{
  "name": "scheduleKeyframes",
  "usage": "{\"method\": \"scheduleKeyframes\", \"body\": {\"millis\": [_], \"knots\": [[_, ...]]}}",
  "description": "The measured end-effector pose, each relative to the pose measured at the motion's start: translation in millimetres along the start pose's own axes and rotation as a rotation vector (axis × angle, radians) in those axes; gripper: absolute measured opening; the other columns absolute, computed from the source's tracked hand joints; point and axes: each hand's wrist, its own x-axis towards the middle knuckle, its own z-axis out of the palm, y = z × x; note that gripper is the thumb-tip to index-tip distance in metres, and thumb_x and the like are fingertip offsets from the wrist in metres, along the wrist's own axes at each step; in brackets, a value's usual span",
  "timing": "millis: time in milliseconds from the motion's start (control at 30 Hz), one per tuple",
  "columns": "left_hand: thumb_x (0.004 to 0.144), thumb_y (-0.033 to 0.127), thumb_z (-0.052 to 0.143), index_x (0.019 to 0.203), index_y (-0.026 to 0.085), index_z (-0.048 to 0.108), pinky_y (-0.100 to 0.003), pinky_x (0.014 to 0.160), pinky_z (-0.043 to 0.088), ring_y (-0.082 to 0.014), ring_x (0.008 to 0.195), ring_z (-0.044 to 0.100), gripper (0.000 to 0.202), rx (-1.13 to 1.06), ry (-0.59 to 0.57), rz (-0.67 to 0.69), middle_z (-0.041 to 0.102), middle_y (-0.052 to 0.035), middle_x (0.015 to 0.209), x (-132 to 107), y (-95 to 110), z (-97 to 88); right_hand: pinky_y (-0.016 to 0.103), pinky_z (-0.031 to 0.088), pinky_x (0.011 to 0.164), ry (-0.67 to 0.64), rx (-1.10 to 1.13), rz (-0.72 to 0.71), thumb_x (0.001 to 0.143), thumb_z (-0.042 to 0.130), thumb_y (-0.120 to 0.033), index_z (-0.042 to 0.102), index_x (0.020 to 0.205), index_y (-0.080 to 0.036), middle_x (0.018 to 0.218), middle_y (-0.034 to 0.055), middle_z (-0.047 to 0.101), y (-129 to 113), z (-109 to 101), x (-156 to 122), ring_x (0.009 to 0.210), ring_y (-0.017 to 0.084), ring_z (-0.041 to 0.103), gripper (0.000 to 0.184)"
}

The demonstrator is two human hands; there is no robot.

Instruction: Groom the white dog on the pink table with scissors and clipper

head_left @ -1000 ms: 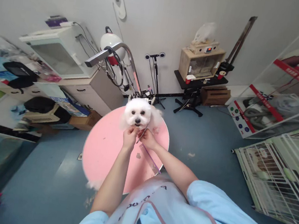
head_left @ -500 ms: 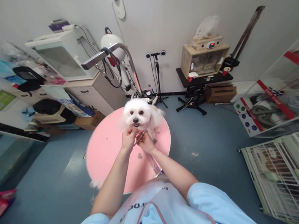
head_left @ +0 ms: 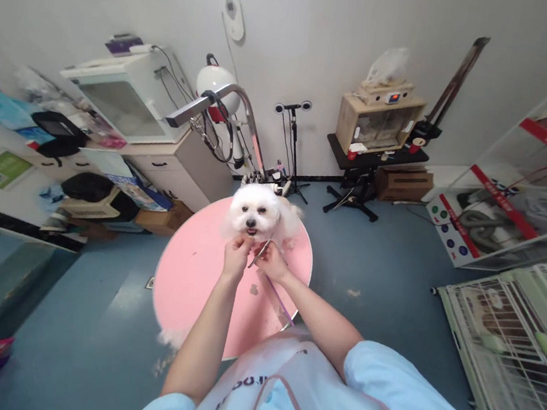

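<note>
A fluffy white dog (head_left: 255,204) faces me at the far side of a round pink grooming table (head_left: 192,288). Just under its mouth, my left hand (head_left: 236,255) is closed, thumb and fingers pinched at the chin; whether fur lies between them is too small to see. My right hand (head_left: 272,261) is closed around a pair of metal scissors (head_left: 260,253), held slantwise beside the dog's cheek and chest. Both hands are close together, and the right fingers partly hide the scissor handles. A purple strip (head_left: 280,305) lies by my right forearm.
A curved metal grooming arm (head_left: 245,110) with hanging loops rises behind the table, near a white dryer (head_left: 216,83). Cabinets (head_left: 177,169) stand left. A wire cage (head_left: 502,343) and a clear-sided case (head_left: 484,212) are at right. Cut fur (head_left: 173,338) clings to the table's edge.
My view has shifted slightly, so the background sits further right and lower. The scissors have turned a little beside the dog's face. Both hands remain near its chin.
</note>
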Motion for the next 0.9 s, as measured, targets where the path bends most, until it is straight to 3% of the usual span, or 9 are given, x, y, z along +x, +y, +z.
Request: {"method": "scheduleKeyframes", "body": {"millis": [200,533,900], "knots": [[0.061,0.035,0.064,0.053,0.014,0.058,-0.023,0.051,0.033,-0.0090,0.049,0.038,0.023,-0.008,-0.021,0.013,0.047,0.0022,0.047,1,-1,-2.3,0.030,0.056,0.065,-0.041,0.043,0.031,0.060,0.070,-0.018,0.046,0.090,-0.021,0.079,-0.0012,0.062,-4,-8,11,0.075,0.015,0.065,0.038],[0.059,0.033,0.064,0.055,0.014,0.060,-0.023,0.052,0.034,-0.0099,0.051,0.042,0.020,-0.036,-0.028,0.001,0.051,0.0017,0.049,2,4,-3.4,0.030,0.054,0.065,-0.135,0.031,0.059,0.058,0.072,-0.017,0.046,0.083,-0.020,0.072,-0.0019,0.062,-33,-8,10,0.070,0.015,0.063,0.036],[0.061,0.034,0.064,0.054,0.015,0.059,-0.024,0.053,0.031,-0.0104,0.053,0.041,0.021,-0.049,-0.053,0.000,0.047,0.0022,0.049,4,1,-7.6,0.030,0.054,0.067,-0.128,-0.041,0.162,0.054,0.073,-0.016,0.046,0.084,-0.020,0.073,-0.0015,0.064,-54,-16,16,0.071,0.015,0.064,0.040]]}}
